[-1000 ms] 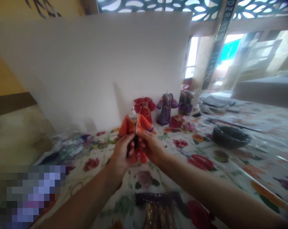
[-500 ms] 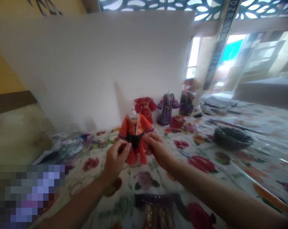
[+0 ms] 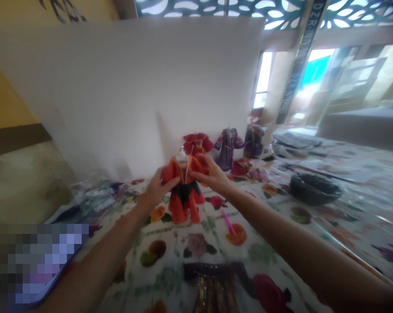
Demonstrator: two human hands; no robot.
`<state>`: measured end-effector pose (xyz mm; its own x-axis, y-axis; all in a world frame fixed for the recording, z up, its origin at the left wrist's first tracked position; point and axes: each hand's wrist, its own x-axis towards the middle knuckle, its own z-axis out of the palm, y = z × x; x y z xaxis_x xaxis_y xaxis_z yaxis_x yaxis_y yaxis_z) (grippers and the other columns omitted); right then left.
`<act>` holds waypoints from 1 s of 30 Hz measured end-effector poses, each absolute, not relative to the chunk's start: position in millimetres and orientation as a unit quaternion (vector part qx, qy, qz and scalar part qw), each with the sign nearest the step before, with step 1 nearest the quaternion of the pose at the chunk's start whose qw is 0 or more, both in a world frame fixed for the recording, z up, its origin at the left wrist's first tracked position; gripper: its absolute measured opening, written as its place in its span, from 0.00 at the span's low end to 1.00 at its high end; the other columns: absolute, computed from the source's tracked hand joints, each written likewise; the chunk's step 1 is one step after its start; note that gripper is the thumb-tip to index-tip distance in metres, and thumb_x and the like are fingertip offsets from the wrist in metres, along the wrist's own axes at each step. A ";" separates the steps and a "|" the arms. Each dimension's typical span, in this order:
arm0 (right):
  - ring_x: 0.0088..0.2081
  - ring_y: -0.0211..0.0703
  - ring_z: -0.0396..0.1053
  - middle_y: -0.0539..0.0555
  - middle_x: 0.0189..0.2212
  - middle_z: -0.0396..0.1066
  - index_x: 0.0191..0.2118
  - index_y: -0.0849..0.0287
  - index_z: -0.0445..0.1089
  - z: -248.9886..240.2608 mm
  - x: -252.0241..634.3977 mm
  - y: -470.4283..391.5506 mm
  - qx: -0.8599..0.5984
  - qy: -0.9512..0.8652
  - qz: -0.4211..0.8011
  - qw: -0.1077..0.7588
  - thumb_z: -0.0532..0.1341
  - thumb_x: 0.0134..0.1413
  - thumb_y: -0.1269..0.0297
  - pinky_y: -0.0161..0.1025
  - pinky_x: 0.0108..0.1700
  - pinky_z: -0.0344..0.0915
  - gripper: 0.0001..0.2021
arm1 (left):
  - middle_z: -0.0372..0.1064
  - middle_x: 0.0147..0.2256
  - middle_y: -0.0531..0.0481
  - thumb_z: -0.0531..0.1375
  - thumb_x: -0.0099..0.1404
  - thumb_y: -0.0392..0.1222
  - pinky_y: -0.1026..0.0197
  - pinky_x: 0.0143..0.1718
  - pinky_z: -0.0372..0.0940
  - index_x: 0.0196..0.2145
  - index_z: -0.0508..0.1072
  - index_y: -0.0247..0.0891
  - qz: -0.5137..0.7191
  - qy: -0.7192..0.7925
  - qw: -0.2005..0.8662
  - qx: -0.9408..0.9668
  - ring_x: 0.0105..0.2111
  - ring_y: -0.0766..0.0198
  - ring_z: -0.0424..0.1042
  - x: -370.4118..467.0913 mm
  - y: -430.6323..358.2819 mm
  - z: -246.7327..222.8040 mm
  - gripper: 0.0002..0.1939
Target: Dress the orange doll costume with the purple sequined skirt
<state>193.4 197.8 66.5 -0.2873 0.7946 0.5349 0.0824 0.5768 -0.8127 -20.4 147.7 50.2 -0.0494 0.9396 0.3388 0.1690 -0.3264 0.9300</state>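
A small orange doll outfit (image 3: 183,204) with a black waist and a beaded V neckline stands upright on a little form, on the flowered tablecloth (image 3: 170,248). My left hand (image 3: 162,182) closes around the sleeve on the left side, thumb at the front. The opposite sleeve is between the fingers and thumb of my right hand (image 3: 209,171). Behind it stand a red outfit (image 3: 198,142) and a purple outfit (image 3: 229,145). A dark piece with gold strips (image 3: 216,287) lies at the near edge.
A pink stick (image 3: 229,222) lies right of the orange outfit. Farther right sits a black plastic-wrapped bundle (image 3: 315,189). Clear plastic packets (image 3: 95,198) lie at the left, and a white board (image 3: 134,95) rises behind.
Both hands have moved up from the waist and skirt to the sleeves. The skirt now shows fully spread. The pink stick has come into view, and my right forearm now covers the red scissors.
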 end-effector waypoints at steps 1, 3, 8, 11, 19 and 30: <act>0.54 0.53 0.66 0.58 0.52 0.68 0.55 0.56 0.66 66.8 192.0 197.0 -0.294 -0.724 0.361 0.510 0.71 0.46 0.59 0.50 0.55 0.63 0.29 | 0.72 0.49 0.42 0.67 0.57 0.52 0.59 0.42 0.68 0.55 0.65 0.37 0.549 0.464 0.358 0.596 0.45 0.58 0.73 -18.8 148.1 51.3 0.32; 0.53 0.53 0.66 0.57 0.50 0.69 0.53 0.55 0.68 67.7 189.7 194.6 -0.278 -0.721 0.380 0.508 0.72 0.44 0.61 0.49 0.55 0.64 0.28 | 0.73 0.45 0.45 0.68 0.57 0.53 0.62 0.37 0.68 0.53 0.67 0.37 0.543 0.468 0.372 0.590 0.39 0.60 0.74 -16.8 148.6 54.1 0.31; 0.51 0.51 0.68 0.55 0.49 0.70 0.56 0.55 0.67 69.0 187.8 193.2 -0.269 -0.746 0.364 0.489 0.69 0.49 0.60 0.48 0.55 0.64 0.27 | 0.75 0.42 0.46 0.69 0.56 0.52 0.62 0.35 0.68 0.51 0.70 0.38 0.540 0.460 0.394 0.585 0.37 0.60 0.75 -14.9 151.4 60.1 0.29; 0.50 0.50 0.68 0.56 0.50 0.70 0.57 0.55 0.65 68.9 188.2 194.9 -0.270 -0.761 0.352 0.474 0.68 0.51 0.58 0.47 0.54 0.64 0.28 | 0.76 0.43 0.45 0.69 0.56 0.50 0.60 0.39 0.69 0.52 0.70 0.38 0.534 0.441 0.402 0.598 0.39 0.58 0.75 -13.7 152.6 61.6 0.29; 0.47 0.48 0.70 0.54 0.46 0.73 0.56 0.56 0.67 69.7 187.5 198.4 -0.248 -0.768 0.369 0.461 0.69 0.49 0.59 0.44 0.50 0.66 0.28 | 0.77 0.44 0.44 0.71 0.54 0.47 0.57 0.42 0.71 0.53 0.72 0.38 0.535 0.413 0.429 0.600 0.42 0.55 0.76 -9.3 151.4 62.9 0.30; 0.44 0.48 0.71 0.55 0.44 0.74 0.57 0.58 0.64 70.0 182.7 195.4 -0.264 -0.777 0.346 0.455 0.68 0.49 0.65 0.44 0.48 0.66 0.28 | 0.74 0.52 0.41 0.71 0.53 0.47 0.56 0.42 0.72 0.54 0.71 0.37 0.523 0.420 0.422 0.610 0.45 0.52 0.76 -7.6 153.6 63.6 0.32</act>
